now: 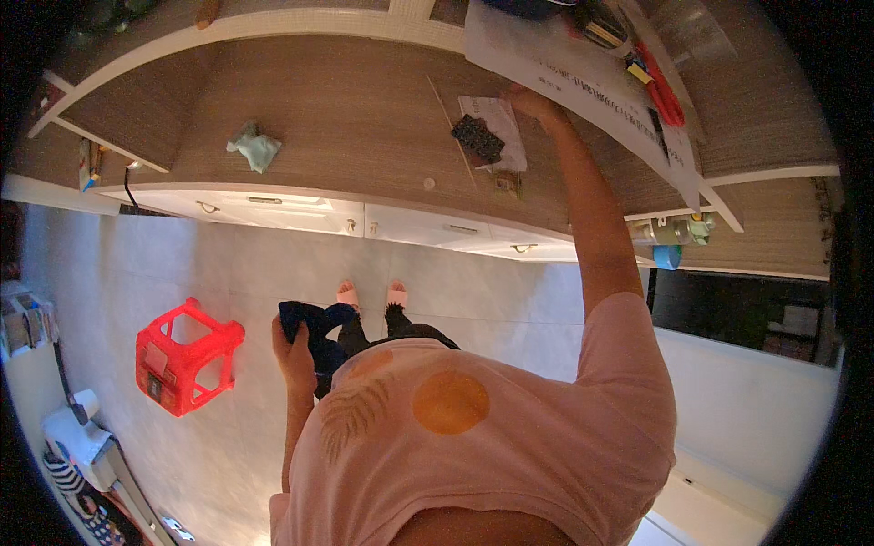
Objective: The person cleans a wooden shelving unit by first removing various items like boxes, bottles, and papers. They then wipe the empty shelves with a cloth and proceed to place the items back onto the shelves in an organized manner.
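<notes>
At my left side, my left hand point(293, 353) is closed on a bunched dark blue cloth point(319, 328), which hangs beside my leg. My right arm stretches over the wooden desk point(355, 109). My right hand point(537, 105) is at the upper edge of a white sheet or packet point(510, 136), its fingers too dim and blurred to make out. On that white sheet lies a black, dotted, roughly rectangular thing point(478, 138). A thin stick-like strip runs along its left, and a small brownish object point(507, 185) sits nearer the desk's front edge.
A pale green crumpled cloth or packet point(255, 147) lies left on the desk. Over its right part is a large printed sheet point(583, 96), with a red item point(663, 96) at its far side. White drawers point(419, 227) are below. A red plastic stool point(187, 359) stands on the floor at left.
</notes>
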{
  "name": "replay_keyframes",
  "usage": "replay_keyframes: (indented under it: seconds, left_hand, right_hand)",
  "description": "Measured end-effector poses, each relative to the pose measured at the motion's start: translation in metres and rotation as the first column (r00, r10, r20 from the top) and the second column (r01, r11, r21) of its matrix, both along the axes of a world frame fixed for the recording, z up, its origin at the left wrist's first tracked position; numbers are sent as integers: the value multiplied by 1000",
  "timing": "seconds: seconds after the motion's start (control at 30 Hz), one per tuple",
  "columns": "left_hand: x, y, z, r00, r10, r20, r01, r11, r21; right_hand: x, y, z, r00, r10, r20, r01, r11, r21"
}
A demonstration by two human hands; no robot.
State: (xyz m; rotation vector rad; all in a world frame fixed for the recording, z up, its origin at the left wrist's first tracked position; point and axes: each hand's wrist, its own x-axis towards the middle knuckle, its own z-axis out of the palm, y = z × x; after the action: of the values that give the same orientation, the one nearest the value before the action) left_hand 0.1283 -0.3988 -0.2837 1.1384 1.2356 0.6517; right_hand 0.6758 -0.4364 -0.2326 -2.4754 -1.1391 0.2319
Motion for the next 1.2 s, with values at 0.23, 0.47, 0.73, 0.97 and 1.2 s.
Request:
replay_keyframes:
  seconds: [0.23,0.47,0.73,0.97,1.2]
  left_hand:
    - [-1,0,2,1000,18,9,-18,999,31]
    - [-11,-6,13,997,53,-57,-51,998,48]
    - [-3,17,-15,996,-63,67,60,998,37]
    - [26,27,-7,958,-243,150,221,964,149]
    - [43,21,-4,925,-336,175,315,939,139]
  right_hand:
    - [49,19,-25,937,-283,204,279,959,49]
    - [49,9,-30,923,-374,94,368,927,76]
    - [-118,-95,61,904,-49,-425,197,930,310]
    - [-257,-169,258,961,118,-251,84,740,667]
    - [-192,-163,286,890,-332,312,114,825,553]
